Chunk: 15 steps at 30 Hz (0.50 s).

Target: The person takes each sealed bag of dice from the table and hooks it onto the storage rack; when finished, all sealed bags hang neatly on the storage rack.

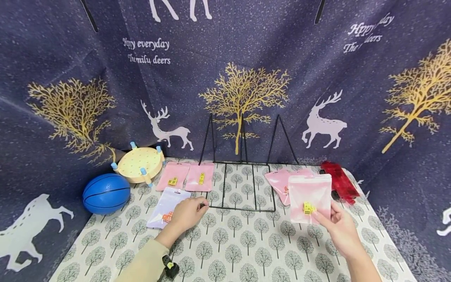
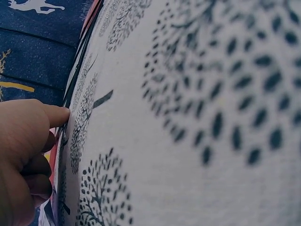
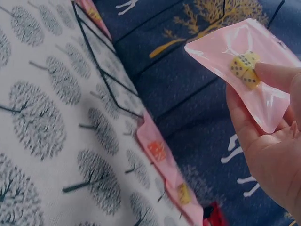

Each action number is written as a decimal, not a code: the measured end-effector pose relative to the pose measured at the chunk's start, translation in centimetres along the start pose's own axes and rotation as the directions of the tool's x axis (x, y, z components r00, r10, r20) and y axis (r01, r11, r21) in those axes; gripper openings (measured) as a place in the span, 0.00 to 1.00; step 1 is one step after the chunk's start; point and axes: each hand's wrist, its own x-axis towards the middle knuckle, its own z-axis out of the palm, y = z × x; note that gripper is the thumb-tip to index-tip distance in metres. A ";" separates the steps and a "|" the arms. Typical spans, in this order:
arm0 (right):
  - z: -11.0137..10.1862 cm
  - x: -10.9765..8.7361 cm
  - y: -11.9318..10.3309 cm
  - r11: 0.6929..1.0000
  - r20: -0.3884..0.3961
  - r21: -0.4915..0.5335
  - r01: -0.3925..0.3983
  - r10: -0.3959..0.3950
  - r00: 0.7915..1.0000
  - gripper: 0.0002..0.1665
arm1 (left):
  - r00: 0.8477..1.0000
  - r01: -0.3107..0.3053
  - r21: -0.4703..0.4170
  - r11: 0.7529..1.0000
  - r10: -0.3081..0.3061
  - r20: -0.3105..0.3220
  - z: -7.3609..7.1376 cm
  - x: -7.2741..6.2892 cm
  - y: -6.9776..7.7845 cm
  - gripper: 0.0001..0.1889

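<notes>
Grasping a pink bag (image 1: 297, 192) of yellow dice (image 1: 307, 207) in the right hand (image 1: 340, 225), up off the counter (image 1: 232, 250), towards its right side. Pinching a black wire rack (image 1: 256, 210) at its near left corner with the left hand (image 1: 188, 213), just beside a lilac bag (image 1: 167, 197) of orange dice (image 1: 168, 216). Showing farther back a blue ball (image 1: 106, 194), flat pink packets (image 1: 172, 170) on both sides of the rack, a round stool (image 1: 139, 160) and, last, a deer-print cloth (image 1: 225, 39).

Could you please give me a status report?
Right hand holding pink pouch, yellow dice inside. Left hand at corner of black rack. Nothing visibly blocking.
</notes>
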 end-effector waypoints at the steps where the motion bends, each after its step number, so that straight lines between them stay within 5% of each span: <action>1: 0.2 0.1 -0.2 1.000 -0.005 0.017 0.017 -0.017 1.000 0.35 | 1.000 -0.002 -0.002 1.000 0.002 -0.001 0.0 0.0 0.0 0.03; 15: 3.2 1.2 -2.6 0.981 -0.032 0.133 0.139 -0.135 0.990 0.34 | 1.000 0.003 -0.019 1.000 -0.003 -0.008 0.0 -0.1 -0.1 0.03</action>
